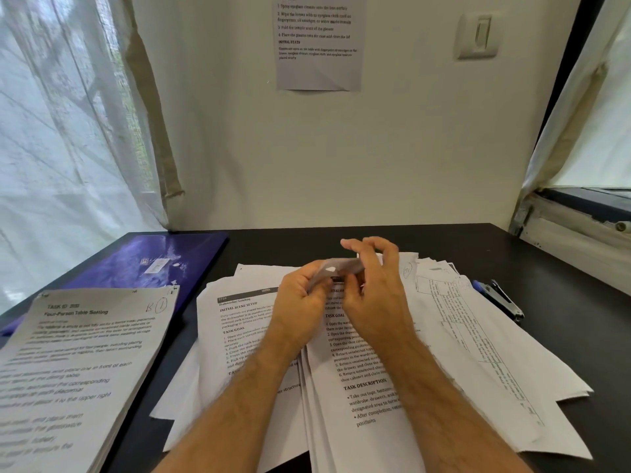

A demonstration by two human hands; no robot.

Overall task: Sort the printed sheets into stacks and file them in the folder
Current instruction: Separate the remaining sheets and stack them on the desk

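A loose pile of printed sheets [382, 363] is spread over the middle of the dark table [532, 268]. My left hand [300, 302] pinches the raised, blurred top edge of a sheet [336, 268] above the pile. My right hand [379, 285] meets it from the right, fingers curled over that same edge and thumb beneath, index finger sticking out. A neat stack of sheets [75, 370] headed "Four-Person Table Setting" lies at the front left. A closed blue-purple folder [153, 264] lies behind that stack, at the back left.
A blue-handled stapler or clip tool [498, 298] lies on the table just right of the pile. The wall stands right behind the table with a printed notice [319, 42] taped on it. Curtained windows flank both sides.
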